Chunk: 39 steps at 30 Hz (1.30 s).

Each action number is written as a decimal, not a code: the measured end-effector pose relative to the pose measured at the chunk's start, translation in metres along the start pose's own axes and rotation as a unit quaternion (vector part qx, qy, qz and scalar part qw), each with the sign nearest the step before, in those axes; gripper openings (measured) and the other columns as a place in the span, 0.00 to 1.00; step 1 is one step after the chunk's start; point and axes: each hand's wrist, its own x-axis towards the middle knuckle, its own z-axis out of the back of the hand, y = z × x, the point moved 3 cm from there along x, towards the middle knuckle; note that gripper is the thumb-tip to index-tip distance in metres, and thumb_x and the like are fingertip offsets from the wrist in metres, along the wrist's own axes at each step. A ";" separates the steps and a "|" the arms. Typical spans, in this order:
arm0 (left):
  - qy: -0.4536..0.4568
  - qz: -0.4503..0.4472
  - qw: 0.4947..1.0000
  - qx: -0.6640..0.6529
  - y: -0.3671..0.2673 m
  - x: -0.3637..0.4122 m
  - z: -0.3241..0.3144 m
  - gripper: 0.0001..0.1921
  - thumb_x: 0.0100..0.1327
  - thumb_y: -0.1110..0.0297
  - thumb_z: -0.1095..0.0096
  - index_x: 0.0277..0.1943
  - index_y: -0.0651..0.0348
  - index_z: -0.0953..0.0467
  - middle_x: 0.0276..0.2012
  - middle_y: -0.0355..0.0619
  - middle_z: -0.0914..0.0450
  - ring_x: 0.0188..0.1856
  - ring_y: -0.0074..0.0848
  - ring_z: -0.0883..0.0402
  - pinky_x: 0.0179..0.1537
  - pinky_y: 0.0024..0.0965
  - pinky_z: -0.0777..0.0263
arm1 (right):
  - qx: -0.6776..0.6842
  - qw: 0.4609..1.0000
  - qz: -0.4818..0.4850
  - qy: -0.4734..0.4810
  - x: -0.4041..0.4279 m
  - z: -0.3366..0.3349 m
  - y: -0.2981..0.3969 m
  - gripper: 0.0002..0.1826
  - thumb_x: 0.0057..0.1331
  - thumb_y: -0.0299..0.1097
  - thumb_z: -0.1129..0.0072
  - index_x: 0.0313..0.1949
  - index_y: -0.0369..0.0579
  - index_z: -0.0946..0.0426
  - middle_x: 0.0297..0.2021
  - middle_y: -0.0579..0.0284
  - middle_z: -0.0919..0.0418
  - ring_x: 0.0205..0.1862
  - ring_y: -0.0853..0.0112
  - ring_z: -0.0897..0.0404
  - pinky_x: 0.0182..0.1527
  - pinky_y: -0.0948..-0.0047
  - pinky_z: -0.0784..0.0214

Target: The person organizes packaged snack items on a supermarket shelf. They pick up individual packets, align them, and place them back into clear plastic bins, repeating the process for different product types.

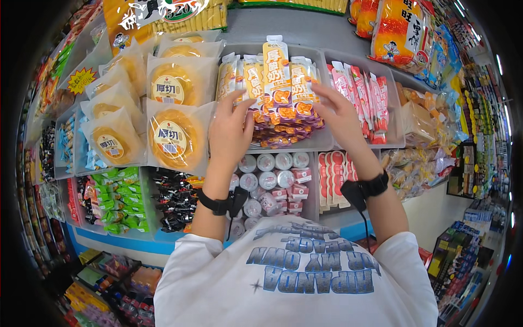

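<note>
A translucent plastic bin (286,147) before me holds stacked yellow, white and purple snack packets (282,112). One packet (276,67) in the middle lies higher than those beside it. My left hand (232,128) is over the bin's left side, its fingers apart and bent against the packets there. On the other side, my right hand (337,110) has its fingertips at the edge of the right-hand packets, thumb and fingers spread. Neither hand visibly grasps a packet, though the contact under the fingertips is partly hidden.
Round bread in clear wrappers (171,133) rises beside my left hand. Right of the bin stands another with pink packets (369,102). Below are round-lidded tubs (267,180) and red-and-white packs (337,175). Large rice cracker bags (402,36) lie at the upper right.
</note>
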 end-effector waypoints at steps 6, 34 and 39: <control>0.073 -0.086 0.993 0.046 -0.009 0.025 -0.039 0.19 0.66 0.68 0.32 0.60 0.54 0.20 0.68 0.50 0.25 0.69 0.45 0.26 0.71 0.51 0.38 | -0.236 0.954 0.171 0.069 0.072 -0.055 -0.003 0.30 0.73 0.45 0.43 0.69 0.41 0.29 0.72 0.41 0.32 0.77 0.51 0.37 0.76 0.48 0.46; 0.164 -0.057 0.977 0.126 -0.005 0.004 0.008 0.26 0.55 0.77 0.25 0.59 0.56 0.21 0.64 0.50 0.24 0.67 0.46 0.27 0.65 0.47 0.30 | -0.251 0.955 -0.019 0.156 -0.011 -0.022 -0.003 0.17 0.65 0.35 0.33 0.53 0.47 0.17 0.54 0.45 0.17 0.61 0.50 0.21 0.57 0.52 0.28; 0.104 -0.064 0.992 0.031 0.010 -0.014 0.000 0.14 0.58 0.79 0.32 0.48 0.60 0.17 0.43 0.47 0.15 0.46 0.42 0.17 0.49 0.43 0.23 | -0.254 0.853 -0.124 0.440 -0.017 -0.045 -0.028 0.26 0.75 0.50 0.50 0.41 0.35 0.15 0.39 0.37 0.15 0.45 0.42 0.17 0.50 0.49 0.26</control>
